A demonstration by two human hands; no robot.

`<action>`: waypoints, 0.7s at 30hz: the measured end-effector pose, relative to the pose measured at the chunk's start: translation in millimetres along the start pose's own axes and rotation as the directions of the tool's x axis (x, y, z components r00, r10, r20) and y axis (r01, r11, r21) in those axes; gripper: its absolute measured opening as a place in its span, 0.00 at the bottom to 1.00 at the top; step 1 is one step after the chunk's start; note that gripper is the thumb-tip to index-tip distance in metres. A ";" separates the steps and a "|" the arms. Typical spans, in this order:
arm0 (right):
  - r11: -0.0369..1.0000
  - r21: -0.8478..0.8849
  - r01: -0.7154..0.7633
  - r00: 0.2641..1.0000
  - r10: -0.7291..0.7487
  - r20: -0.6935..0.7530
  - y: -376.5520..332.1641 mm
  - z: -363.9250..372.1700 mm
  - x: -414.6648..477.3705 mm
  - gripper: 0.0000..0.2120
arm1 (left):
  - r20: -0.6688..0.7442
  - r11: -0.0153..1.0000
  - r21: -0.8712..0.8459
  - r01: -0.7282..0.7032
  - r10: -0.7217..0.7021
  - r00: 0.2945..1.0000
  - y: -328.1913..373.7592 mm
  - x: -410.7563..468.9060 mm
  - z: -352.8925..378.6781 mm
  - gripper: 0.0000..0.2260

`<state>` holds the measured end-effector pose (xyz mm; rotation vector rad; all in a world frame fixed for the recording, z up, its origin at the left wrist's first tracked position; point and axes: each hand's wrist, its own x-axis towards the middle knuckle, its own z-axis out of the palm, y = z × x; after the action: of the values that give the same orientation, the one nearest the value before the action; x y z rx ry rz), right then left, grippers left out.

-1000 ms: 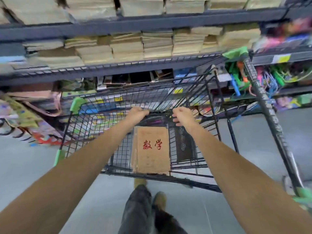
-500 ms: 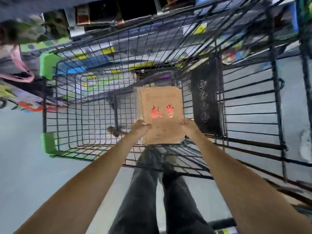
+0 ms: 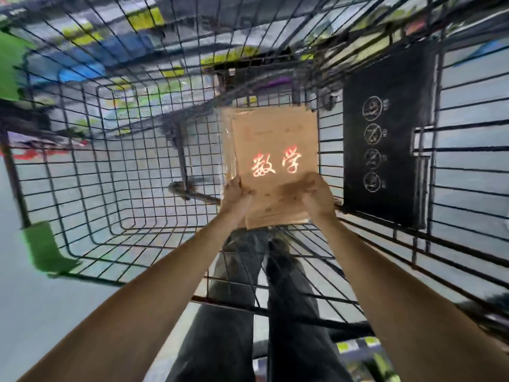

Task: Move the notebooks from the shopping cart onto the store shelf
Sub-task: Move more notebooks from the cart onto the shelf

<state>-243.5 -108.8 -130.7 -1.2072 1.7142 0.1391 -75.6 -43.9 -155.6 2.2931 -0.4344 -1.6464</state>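
bundle of brown paper notebooks (image 3: 275, 139) gripped inside the black wire shopping cart (image 3: 110, 166)

the bundle, with red characters on its top cover, is found inside the cart basket, at the end nearest to the person and just beside a black rectangular sign plate (image 3: 385, 128) with round pictograms. its lower left corner is gripped by the left hand (image 3: 237, 193) and its lower right corner by the right hand (image 3: 316, 195); both hands are closed around the edges of the bundle. whether the bundle rests on the wire floor or is lifted a little cannot be told. a shiny clear film seems to be wrapped around it, so a slippery surface should be expected. the bundle is judged to be moderately heavy and stiff as a whole, though the thin covers can be bent at the corners. a safer hold is judged to be at the two long sides, with the fingers passed under the bottom, so that the weight is carried from below. a green plastic corner guard (image 3: 46, 252) is seen on the cart rim at the left. the store shelf cannot be made out beyond the blurred wires
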 end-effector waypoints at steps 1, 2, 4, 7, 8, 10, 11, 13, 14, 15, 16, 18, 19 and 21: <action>0.999 -0.037 0.003 1.000 -0.003 -0.014 -2.0 3.1 -1.6 0.10 | 0.019 1.000 0.017 -0.003 0.002 1.000 0.2 -2.1 0.7 0.25; 0.996 -0.081 0.021 0.999 -0.024 -0.036 -4.7 7.1 -2.9 0.10 | 0.017 0.998 0.064 0.007 -0.008 1.000 -0.9 -2.4 0.2 0.22; 0.985 -0.172 0.024 0.998 -0.034 -0.055 -7.7 13.2 -6.4 0.13 | 0.006 0.998 0.066 0.019 -0.019 1.000 13.3 -18.1 -3.1 0.18; 0.983 -0.182 0.026 0.998 -0.036 -0.054 -15.2 16.1 -10.9 0.18 | -0.007 0.998 0.054 0.029 -0.029 1.000 19.9 -28.5 -8.5 0.16; 0.985 -0.170 0.005 0.998 -0.015 -0.060 -16.6 16.6 -10.6 0.18 | -0.018 0.996 0.061 0.059 -0.058 0.998 23.2 -33.2 -12.5 0.15; 0.989 -0.140 -0.056 0.996 0.046 -0.074 -24.3 12.3 -13.5 0.17 | -0.059 0.992 0.066 0.103 -0.099 0.993 25.4 -33.6 -17.5 0.13; 0.987 -0.140 -0.082 0.994 0.070 -0.087 -26.7 9.4 -14.8 0.17 | -0.068 0.992 0.065 0.105 -0.100 0.993 26.5 -33.5 -20.1 0.13; 0.987 -0.123 -0.105 0.991 0.094 -0.090 -28.0 3.7 -16.9 0.16 | -0.065 0.992 0.058 0.115 -0.112 0.992 27.8 -36.8 -24.9 0.12; 0.990 -0.102 -0.099 0.992 0.091 -0.082 -28.7 1.4 -19.4 0.15 | -0.065 0.991 0.060 0.119 -0.115 0.991 30.3 -41.4 -27.8 0.11; 0.992 -0.079 -0.098 0.994 0.094 -0.062 -28.7 -0.4 -22.8 0.15 | -0.081 0.993 0.043 0.107 -0.104 0.991 28.8 -41.6 -27.7 0.11; 0.994 -0.059 -0.095 0.995 0.093 -0.041 -28.4 -1.4 -25.9 0.15 | -0.095 0.995 0.018 0.096 -0.094 0.991 28.7 -45.0 -28.3 0.12; 0.997 -0.019 -0.074 0.997 0.074 -0.025 -29.4 -6.2 -36.1 0.15 | -0.136 0.993 -0.098 0.062 -0.075 0.988 30.4 -55.9 -28.4 0.13; 0.998 -0.010 -0.064 0.998 0.063 -0.025 -29.2 -9.2 -40.6 0.14 | -0.159 0.987 -0.152 0.049 -0.074 0.984 29.8 -59.4 -27.9 0.12; 0.998 -0.048 -0.037 0.999 0.036 -0.028 -28.2 -16.1 -47.2 0.15 | -0.189 0.978 -0.205 0.034 -0.074 0.979 30.9 -70.1 -29.0 0.12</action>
<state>-231.9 -101.5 -75.0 -1.2185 1.7665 0.1876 -71.8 -42.4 -73.7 2.3020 -0.1539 -1.3984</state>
